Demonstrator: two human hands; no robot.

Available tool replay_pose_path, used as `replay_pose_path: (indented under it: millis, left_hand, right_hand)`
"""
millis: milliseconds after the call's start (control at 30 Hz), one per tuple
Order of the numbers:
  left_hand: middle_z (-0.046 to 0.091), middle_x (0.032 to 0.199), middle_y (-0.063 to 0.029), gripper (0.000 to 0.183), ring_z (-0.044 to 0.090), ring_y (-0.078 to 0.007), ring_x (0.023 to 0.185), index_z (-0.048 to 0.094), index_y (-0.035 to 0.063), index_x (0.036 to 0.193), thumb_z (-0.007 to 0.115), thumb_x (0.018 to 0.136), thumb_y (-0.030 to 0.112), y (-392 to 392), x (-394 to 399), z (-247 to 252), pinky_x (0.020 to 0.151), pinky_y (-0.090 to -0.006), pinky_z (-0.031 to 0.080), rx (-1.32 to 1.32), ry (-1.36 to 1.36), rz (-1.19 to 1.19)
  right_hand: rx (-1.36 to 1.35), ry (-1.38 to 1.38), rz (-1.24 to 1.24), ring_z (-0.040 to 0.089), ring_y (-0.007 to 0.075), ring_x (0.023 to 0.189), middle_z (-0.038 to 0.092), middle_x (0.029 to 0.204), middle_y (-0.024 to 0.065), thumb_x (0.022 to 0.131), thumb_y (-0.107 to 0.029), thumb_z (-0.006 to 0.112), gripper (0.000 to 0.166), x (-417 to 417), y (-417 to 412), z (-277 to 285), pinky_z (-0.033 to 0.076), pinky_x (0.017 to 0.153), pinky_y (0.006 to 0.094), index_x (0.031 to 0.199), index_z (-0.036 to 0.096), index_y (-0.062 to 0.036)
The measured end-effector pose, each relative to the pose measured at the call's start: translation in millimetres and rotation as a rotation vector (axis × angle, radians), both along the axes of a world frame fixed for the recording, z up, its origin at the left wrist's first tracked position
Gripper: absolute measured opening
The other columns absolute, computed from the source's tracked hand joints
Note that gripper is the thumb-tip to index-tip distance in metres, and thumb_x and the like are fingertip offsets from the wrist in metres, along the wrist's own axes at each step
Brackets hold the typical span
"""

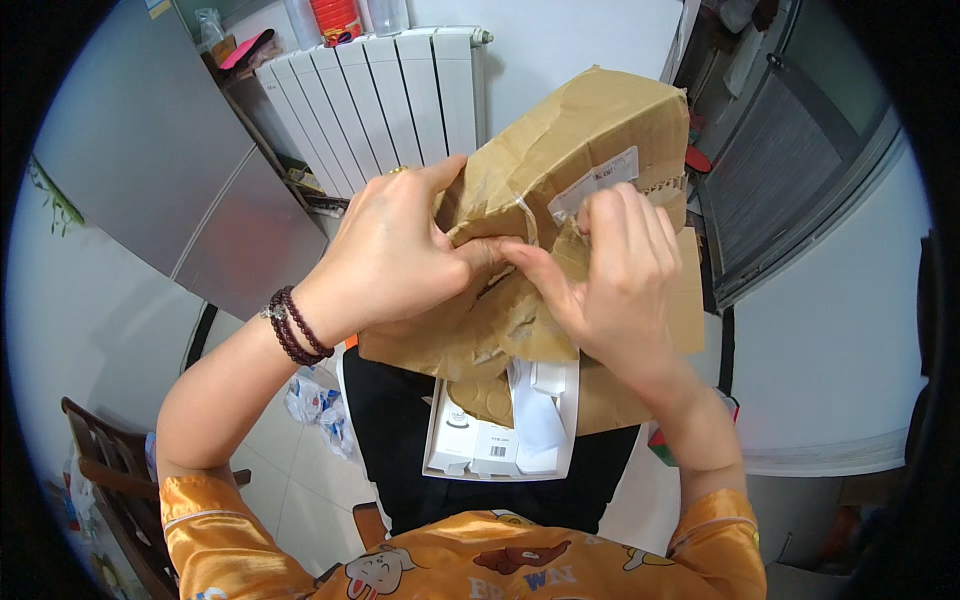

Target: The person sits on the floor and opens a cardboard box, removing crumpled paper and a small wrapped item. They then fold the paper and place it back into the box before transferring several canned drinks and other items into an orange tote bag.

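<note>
A torn brown cardboard box (577, 112) is held up over my lap, with a white printed label (596, 180) on its side. My left hand (409, 244) grips the box's edge, its thumb pressed against the cardboard. My right hand (622, 270) is curled on a ragged flap at the label's lower edge, with its thumb tip meeting the left thumb. Below the torn cardboard, an open white carton (495, 474) rests on my black-clad lap. It holds a loose torn cardboard piece (484, 401) and folded white paper (536, 416). The cardboard hides the carton's far end.
Beyond the box, a white radiator (382, 97) stands against the wall. A grey refrigerator (172, 135) is at the left, a wooden chair (112, 472) at the lower left. Plastic bags (319, 409) lie on the tiled floor. A grey-panelled door (795, 165) is at the right.
</note>
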State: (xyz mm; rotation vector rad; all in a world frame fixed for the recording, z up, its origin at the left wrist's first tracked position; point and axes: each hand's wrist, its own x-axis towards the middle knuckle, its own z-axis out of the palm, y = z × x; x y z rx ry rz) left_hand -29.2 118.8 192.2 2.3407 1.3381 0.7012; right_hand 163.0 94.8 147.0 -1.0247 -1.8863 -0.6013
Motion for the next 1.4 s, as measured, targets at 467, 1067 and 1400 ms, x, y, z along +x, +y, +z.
replay_pose_path:
  millis: [467, 1067, 1400]
  left_hand:
    - [0.064, 0.073, -0.0218, 0.045, 0.066, -0.0338, 0.071, 0.061, -0.0069, 0.098, 0.074, 0.072, 0.028, -2.2, 1.1, 3.5, 0.068, -0.0390, 0.051, -0.024, -0.042, -0.002]
    - [0.064, 0.091, -0.0297, 0.076, 0.066, -0.0374, 0.083, 0.047, -0.0131, 0.127, 0.077, 0.074, 0.033, -5.8, 6.4, 19.6, 0.074, -0.0383, 0.052, -0.199, 0.212, -0.326]
    - [0.061, 0.075, -0.0238, 0.045, 0.062, -0.0344, 0.068, 0.056, -0.0051, 0.115, 0.068, 0.084, 0.025, -5.0, 1.7, 7.6, 0.061, -0.0402, 0.048, -0.233, 0.223, -0.562]
  right_hand:
    - [0.115, -0.088, -0.013, 0.045, 0.0216, 0.045, 0.043, 0.053, 0.0045, 0.083, -0.035, 0.068, 0.039, -12.7, 12.9, -8.1, 0.033, 0.047, 0.0320, 0.064, 0.047, -0.0079]
    - [-0.508, 0.014, 0.476, 0.056, 0.0299, 0.047, 0.054, 0.055, 0.0113, 0.086, -0.007, 0.062, 0.024, 0.8, -17.2, 15.7, 0.042, 0.043, 0.0389, 0.065, 0.051, -0.0026]
    - [-0.564, 0.031, 0.574, 0.054, 0.0299, 0.047, 0.052, 0.054, 0.0121, 0.085, -0.003, 0.061, 0.022, 6.1, -29.8, 9.1, 0.041, 0.044, 0.0392, 0.065, 0.051, -0.0025]
